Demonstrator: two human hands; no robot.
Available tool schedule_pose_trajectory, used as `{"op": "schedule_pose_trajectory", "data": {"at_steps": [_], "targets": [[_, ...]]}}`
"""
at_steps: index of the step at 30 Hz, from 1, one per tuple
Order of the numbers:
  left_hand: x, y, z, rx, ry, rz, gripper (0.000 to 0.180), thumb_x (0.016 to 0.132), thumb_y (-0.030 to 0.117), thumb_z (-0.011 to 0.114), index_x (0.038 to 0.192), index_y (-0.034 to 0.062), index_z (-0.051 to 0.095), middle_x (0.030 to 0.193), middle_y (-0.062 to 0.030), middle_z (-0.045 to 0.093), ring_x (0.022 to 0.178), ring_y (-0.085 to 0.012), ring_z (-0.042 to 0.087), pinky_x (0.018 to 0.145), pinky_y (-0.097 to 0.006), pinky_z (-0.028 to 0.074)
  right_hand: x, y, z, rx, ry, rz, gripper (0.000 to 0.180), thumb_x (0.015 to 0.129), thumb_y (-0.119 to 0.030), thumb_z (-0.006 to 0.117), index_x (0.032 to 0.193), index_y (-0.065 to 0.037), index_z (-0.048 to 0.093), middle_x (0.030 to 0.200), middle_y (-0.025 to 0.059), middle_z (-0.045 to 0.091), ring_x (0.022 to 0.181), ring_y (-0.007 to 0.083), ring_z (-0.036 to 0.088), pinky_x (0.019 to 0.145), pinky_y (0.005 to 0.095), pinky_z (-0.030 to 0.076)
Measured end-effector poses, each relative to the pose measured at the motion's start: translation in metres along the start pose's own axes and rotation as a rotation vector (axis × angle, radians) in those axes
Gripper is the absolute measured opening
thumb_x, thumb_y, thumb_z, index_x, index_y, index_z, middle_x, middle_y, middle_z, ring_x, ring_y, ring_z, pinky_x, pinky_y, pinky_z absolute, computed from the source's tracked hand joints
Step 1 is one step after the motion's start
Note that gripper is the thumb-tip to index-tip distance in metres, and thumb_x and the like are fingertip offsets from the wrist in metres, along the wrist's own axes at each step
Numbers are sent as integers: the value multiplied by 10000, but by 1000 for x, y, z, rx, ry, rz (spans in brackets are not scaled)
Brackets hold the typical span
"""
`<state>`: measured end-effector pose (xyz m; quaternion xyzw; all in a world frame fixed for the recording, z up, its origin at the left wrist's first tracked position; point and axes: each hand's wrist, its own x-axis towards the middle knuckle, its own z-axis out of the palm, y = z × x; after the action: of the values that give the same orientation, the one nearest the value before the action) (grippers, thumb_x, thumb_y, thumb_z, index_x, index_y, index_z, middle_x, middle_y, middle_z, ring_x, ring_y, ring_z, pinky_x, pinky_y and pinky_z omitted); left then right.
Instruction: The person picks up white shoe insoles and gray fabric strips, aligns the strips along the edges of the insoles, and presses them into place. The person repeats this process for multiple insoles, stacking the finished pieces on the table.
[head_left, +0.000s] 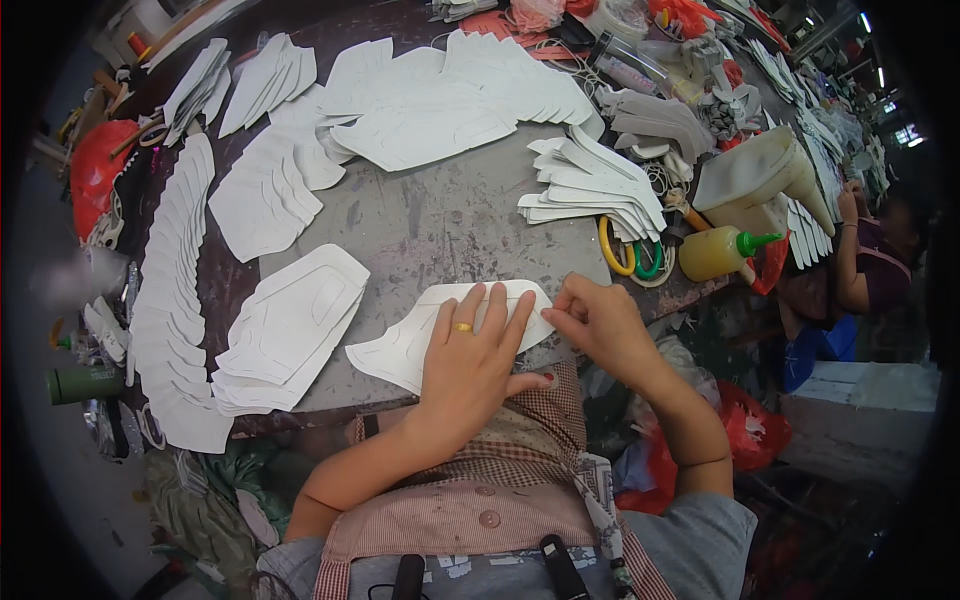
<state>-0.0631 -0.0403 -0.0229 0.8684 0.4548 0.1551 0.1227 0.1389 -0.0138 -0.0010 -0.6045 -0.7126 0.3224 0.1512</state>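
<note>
A white shoe-upper piece with thin marked lines lies at the table's near edge. My left hand, a gold ring on one finger, rests flat across it with fingers spread. At the piece's right end my right hand is closed in a pinch, thumb and forefinger at its edge. Whether anything small is between those fingertips is hidden. Left of my hands lies a small stack of similar white pieces.
Overlapping white pieces form a long row at left and a spread at the back. Right are stacked strips, scissors with yellow and green handles, a green-tipped glue bottle and a cut-open plastic jug. A co-worker sits beyond.
</note>
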Motion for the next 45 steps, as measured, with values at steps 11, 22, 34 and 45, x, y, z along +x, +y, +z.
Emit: {"op": "schedule_pose_trajectory", "data": {"at_steps": [11, 22, 34, 45], "targets": [[-8, -27, -34, -65, 83, -317, 742, 773, 171, 793, 1422, 32, 460, 1165, -191, 548, 1012, -362, 554, 846, -436, 457, -5, 10, 37, 675, 233, 46, 103, 931, -58, 677, 957, 39, 655, 743, 41, 662, 584, 76, 610, 534, 214, 488], [-87, -107, -132, -103, 364, -487, 715, 782, 149, 817, 1413, 50, 495, 1139, -181, 614, 1043, -328, 586, 932, -386, 464, -6, 19, 15, 821, 514, 31, 112, 975, -79, 622, 931, 24, 615, 699, 66, 651, 530, 93, 576, 502, 205, 447], [-144, -174, -140, -439, 429, -688, 634, 723, 101, 830, 1299, 27, 576, 1153, -125, 676, 1097, -211, 627, 993, -339, 466, 2, 12, 22, 639, 414, -14, 117, 932, -57, 677, 892, 48, 646, 696, 52, 647, 570, 81, 602, 524, 208, 461], [-28, -139, -138, -36, 458, -190, 691, 747, 91, 811, 1377, 49, 530, 1406, -180, 514, 1290, -370, 479, 1096, -449, 385, 37, 4, 1, 376, 493, -142, 88, 911, -61, 700, 904, 23, 673, 728, 57, 678, 614, 97, 636, 531, 246, 498]]}}
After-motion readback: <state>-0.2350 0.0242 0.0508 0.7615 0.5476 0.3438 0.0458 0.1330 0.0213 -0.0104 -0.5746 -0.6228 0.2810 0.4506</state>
